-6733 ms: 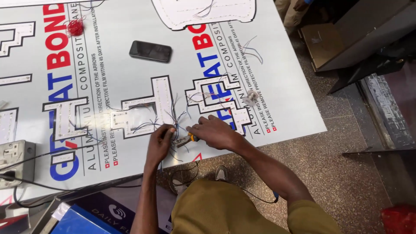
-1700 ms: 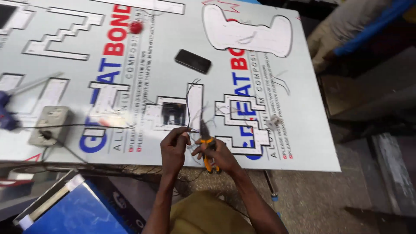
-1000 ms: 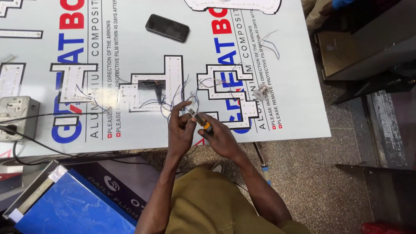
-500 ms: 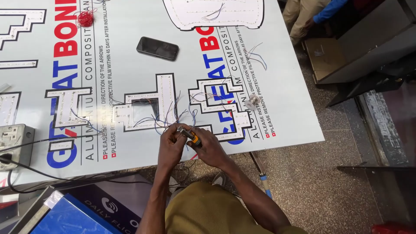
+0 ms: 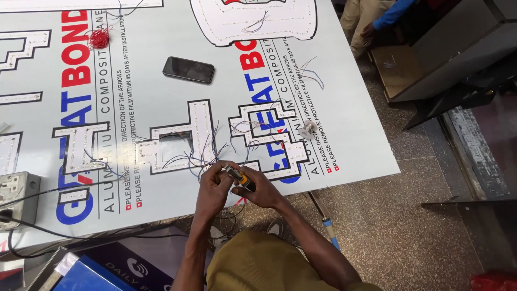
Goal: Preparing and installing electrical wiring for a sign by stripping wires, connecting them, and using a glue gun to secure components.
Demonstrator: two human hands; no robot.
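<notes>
Both hands work at the panel's near edge: the left hand pinches thin wires between its fingertips, the right hand grips an orange-handled tool just beside them, with many wire ends beyond the fingers loose, unjoined.

Speckled stone floor, dark metal furniture at rt

Single head-worn camera looking steeply down from above, fairly near, facing white composite panel on floor. Left hand and right hand meeting low-centre; wearer's lap filling bottom edge.
</notes>
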